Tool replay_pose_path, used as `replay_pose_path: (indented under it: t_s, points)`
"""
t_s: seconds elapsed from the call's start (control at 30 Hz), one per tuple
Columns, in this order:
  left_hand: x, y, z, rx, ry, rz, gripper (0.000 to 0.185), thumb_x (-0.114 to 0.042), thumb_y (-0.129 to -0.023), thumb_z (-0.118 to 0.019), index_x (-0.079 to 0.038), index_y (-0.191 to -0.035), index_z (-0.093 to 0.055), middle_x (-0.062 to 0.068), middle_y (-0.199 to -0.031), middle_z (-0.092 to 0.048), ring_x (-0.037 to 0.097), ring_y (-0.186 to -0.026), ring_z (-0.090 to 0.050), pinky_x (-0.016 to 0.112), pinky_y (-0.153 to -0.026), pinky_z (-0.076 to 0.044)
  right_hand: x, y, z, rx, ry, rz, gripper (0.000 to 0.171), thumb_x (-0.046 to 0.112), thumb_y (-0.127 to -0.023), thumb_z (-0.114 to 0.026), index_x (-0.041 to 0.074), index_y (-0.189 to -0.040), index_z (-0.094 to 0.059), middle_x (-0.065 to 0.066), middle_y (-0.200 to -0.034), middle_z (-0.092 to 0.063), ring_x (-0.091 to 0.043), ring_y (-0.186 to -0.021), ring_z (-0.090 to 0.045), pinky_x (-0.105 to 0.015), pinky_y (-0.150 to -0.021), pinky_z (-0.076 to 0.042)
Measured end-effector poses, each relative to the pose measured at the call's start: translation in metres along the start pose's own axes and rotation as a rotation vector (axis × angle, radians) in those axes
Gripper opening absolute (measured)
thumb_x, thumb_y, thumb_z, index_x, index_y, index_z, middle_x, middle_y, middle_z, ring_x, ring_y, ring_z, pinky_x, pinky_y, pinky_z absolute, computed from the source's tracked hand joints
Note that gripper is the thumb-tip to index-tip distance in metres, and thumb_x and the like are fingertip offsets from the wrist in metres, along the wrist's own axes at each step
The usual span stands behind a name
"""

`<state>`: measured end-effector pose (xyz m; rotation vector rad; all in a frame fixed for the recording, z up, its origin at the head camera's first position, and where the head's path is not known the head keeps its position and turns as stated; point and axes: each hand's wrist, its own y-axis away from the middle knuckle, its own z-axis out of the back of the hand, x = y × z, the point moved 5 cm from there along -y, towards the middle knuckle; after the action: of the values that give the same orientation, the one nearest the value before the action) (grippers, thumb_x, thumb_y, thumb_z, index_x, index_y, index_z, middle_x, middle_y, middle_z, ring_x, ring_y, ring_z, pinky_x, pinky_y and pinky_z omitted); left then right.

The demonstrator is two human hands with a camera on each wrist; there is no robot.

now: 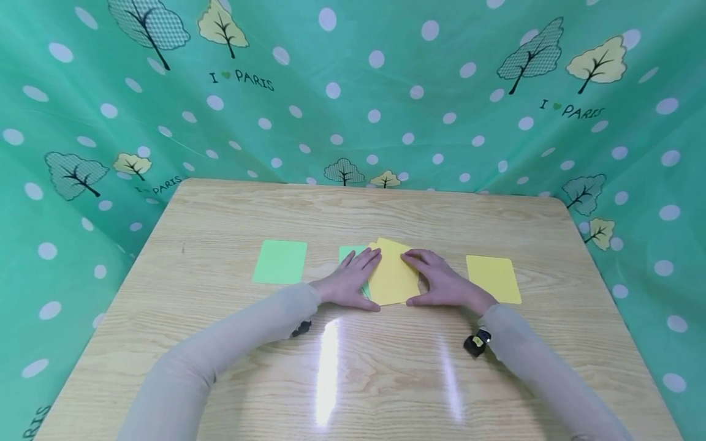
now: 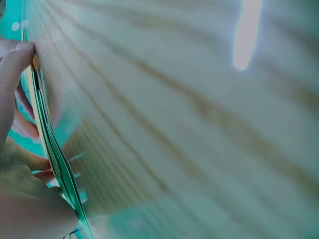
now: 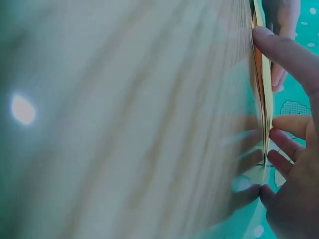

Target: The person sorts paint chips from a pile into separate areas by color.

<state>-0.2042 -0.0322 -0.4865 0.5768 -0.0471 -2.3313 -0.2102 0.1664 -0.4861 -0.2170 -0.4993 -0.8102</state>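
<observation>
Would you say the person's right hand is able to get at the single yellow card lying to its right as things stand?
Probably yes: the yellow card lies flat and uncovered on the table, just beside the right hand, with nothing between them. That hand is now resting on the middle stack of cards.

Worktop (image 1: 231, 367): pale wood grain, smooth and glossy, with bright streaks of glare low in the frame. Yellow card (image 1: 393, 278) at centre, green card (image 1: 280, 262) to its left, second yellow card (image 1: 493, 279) to the right: thin paper, matt, flat. Backdrop (image 1: 83, 122): printed cloth, softly creased. Sleeves (image 1: 220, 349): matt knit fabric.
</observation>
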Motion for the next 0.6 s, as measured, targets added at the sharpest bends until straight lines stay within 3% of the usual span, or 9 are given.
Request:
replay_pose_path:
  t_s: [0.27, 0.6]
  points:
    - [0.0032, -0.0032, 0.0051, -0.061, 0.129, -0.019, 0.111, -0.046, -0.073, -0.081, 0.006, -0.149, -0.019, 0.021, -0.154, -0.017, 0.033, -0.144, -0.011, 0.050, -0.116, -0.001, 0.0001, -0.0017, -0.0004, 0.032, -0.030, -0.044, 0.105, 0.044, -0.072, -0.083, -0.001, -0.150, -0.029, -0.019, -0.146, -0.028, -0.036, -0.133, -0.026, -0.055, -0.108, -0.025]
    - [0.0061, -0.0063, 0.0042, -0.064, 0.189, -0.025, 0.110, -0.041, -0.072, -0.083, -0.001, -0.151, -0.017, 0.018, -0.153, -0.019, 0.030, -0.143, -0.012, 0.049, -0.116, 0.001, 0.0000, -0.0008, 0.0008, 0.021, -0.017, -0.040, 0.107, 0.048, -0.071, -0.082, 0.001, -0.151, -0.028, -0.020, -0.147, -0.029, -0.038, -0.134, -0.027, -0.057, -0.109, -0.023]
